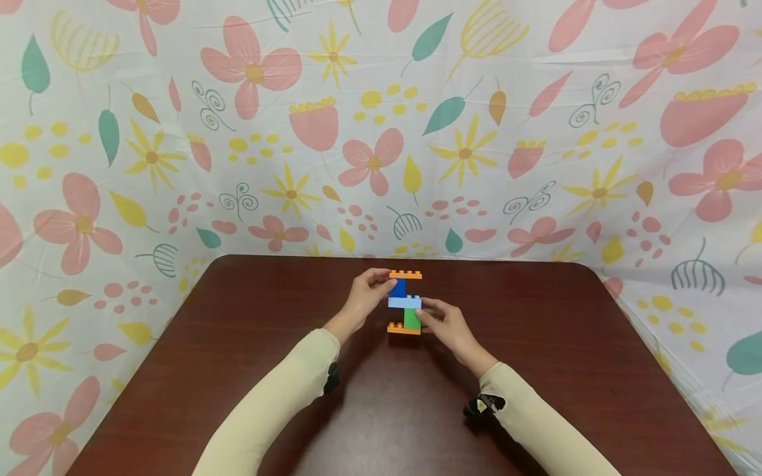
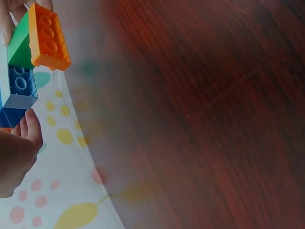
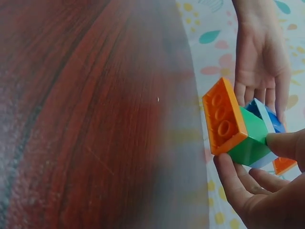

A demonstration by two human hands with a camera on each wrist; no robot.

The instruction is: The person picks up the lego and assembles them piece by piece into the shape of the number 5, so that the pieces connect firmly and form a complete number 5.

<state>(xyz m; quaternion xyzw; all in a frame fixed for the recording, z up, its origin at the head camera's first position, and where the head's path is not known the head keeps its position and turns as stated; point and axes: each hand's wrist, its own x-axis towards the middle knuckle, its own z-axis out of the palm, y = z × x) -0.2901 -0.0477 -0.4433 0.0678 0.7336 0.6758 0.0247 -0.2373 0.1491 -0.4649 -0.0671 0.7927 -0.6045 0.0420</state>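
Observation:
Both hands hold one stack of toy building blocks, raised off the table so that its hollow underside shows in the wrist views. From the top in the head view come an orange block (image 1: pixel 407 274), a dark blue block (image 1: pixel 399 288), a light blue block (image 1: pixel 400 303), a green block (image 1: pixel 411 318) and a bottom orange block (image 1: pixel 395 328). On the upper left, the left hand (image 1: pixel 362 297) pinches the dark blue block. The right hand (image 1: pixel 450 326) grips the green block (image 3: pixel 254 131) from the right, thumb on its near face.
Beneath the hands lies a dark reddish-brown wooden table (image 1: pixel 250 363) with rounded far corners. A white cloth (image 1: pixel 381 73) printed with flowers and leaves hangs behind and at both sides. Dark devices (image 1: pixel 483 404) sit at the wrists of the pale sleeves (image 1: pixel 280 383).

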